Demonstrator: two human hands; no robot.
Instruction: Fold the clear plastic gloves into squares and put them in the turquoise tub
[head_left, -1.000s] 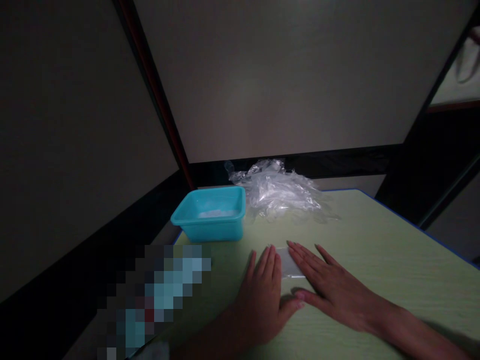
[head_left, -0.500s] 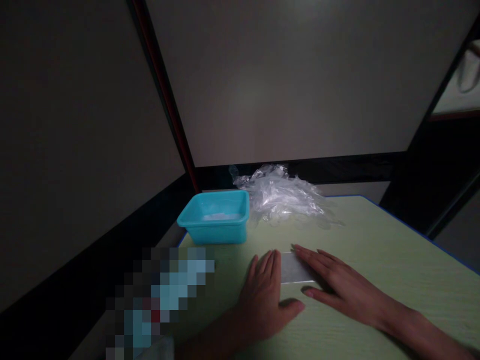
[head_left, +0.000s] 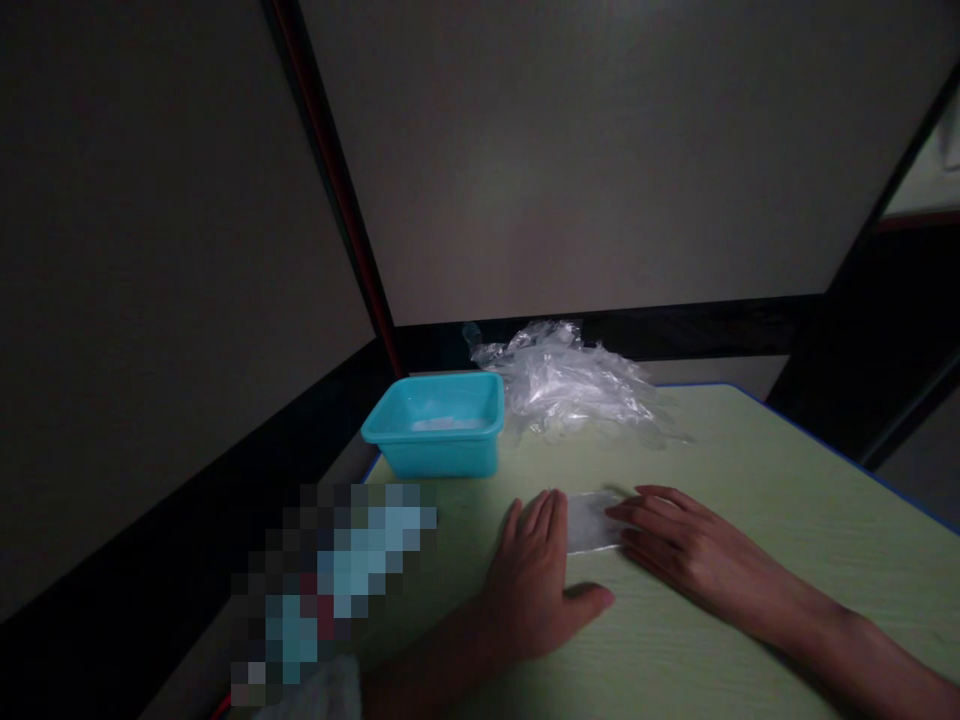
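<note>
My left hand [head_left: 536, 580] lies flat on the pale green table [head_left: 750, 480], fingers stretched forward, its fingertips at the left edge of a small clear plastic piece [head_left: 589, 522]. My right hand [head_left: 686, 550] rests palm down on the right edge of that piece, fingers pointing left and slightly bent. The plastic piece lies flat between both hands.
A turquoise plastic tub [head_left: 439, 425] stands at the table's far left corner. Beside it, at the back edge, is a heap of crumpled clear plastic [head_left: 570, 385]. A pixelated patch [head_left: 330, 590] covers the near left. Dark walls surround the table.
My right hand has slid to the right off the plastic piece, uncovering more of it. My left hand has stayed almost still.
</note>
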